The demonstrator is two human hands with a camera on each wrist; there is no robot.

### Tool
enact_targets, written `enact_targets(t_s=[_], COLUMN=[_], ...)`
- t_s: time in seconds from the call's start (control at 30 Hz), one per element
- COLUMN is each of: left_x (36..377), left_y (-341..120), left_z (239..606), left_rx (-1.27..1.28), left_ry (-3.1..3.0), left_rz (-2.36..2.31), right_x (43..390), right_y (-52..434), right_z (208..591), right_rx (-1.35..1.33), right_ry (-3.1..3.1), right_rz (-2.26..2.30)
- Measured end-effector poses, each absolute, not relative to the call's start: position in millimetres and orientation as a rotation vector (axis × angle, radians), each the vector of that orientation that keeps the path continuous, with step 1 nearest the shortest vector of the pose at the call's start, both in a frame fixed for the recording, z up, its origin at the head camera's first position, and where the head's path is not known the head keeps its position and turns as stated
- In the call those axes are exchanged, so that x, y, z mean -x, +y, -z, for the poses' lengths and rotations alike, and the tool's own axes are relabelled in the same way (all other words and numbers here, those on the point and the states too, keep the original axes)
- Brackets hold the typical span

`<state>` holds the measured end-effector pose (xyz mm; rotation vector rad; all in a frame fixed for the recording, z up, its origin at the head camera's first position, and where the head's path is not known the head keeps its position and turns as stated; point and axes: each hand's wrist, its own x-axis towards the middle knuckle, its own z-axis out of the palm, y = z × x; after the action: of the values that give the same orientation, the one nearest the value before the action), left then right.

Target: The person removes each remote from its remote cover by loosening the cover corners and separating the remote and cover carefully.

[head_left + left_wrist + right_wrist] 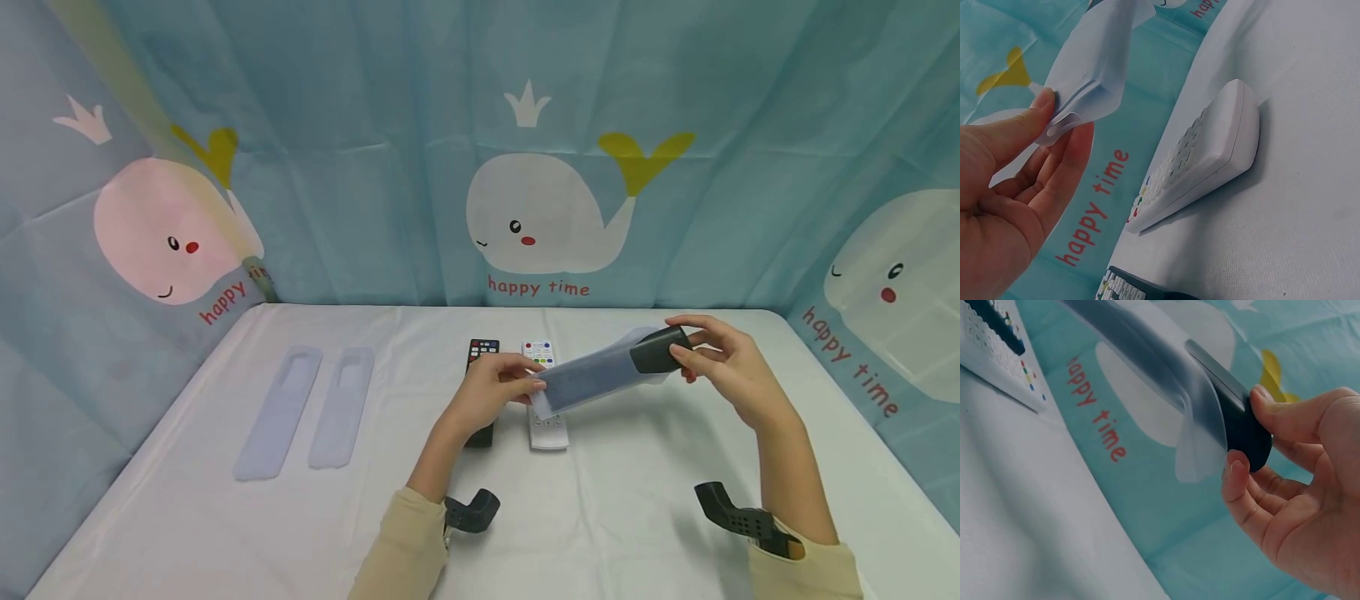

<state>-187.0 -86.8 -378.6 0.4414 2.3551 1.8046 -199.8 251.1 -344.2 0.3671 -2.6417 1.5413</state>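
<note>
A dark remote control (654, 352) lies partly inside a translucent plastic sleeve (588, 383), held tilted above the table. My left hand (486, 392) pinches the sleeve's closed end between thumb and fingers; in the left wrist view that end (1063, 125) has a slotted tab. At the other end, my right hand (731, 367) grips the bare end of the remote, which sticks out of the sleeve's mouth. The right wrist view shows a loose flap of the sleeve (1200, 450) hanging beside the dark remote body (1235, 412). The remote's buttons are hidden.
Behind the held sleeve, a white remote (549, 435) and a black remote (482, 350) lie side by side, partly covered from view. Two flat translucent sleeves (279, 417) lie on the left of the white-covered table (187, 517). A whale-print curtain (360, 208) stands behind.
</note>
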Motion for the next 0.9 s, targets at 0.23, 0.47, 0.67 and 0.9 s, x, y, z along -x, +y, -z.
enact_targets(t_s=[0.23,0.47,0.67,0.9], left_x=[187.6,187.8,186.8,188.5], left_y=[-87.2,-88.6,-89.8,-91.3], left_z=[378.2,378.0,376.2,377.2], left_rx=[-0.441,-0.432,-0.431,-0.430], left_ry=[2.359,2.363,2.362,2.367], left_rz=[-1.799,-1.791,-1.794,-1.786], right_x=[199.8,199.8,199.5,199.0], right_y=[254.2,255.3,255.6,256.2], right_z=[344.5,344.4,344.4,343.7], right_rx=[-0.379,-0.373,-0.344,-0.327], right_ry=[-2.621,-2.621,-2.638,-2.641], right_rz=[-1.554,-1.566,-1.540,-1.520])
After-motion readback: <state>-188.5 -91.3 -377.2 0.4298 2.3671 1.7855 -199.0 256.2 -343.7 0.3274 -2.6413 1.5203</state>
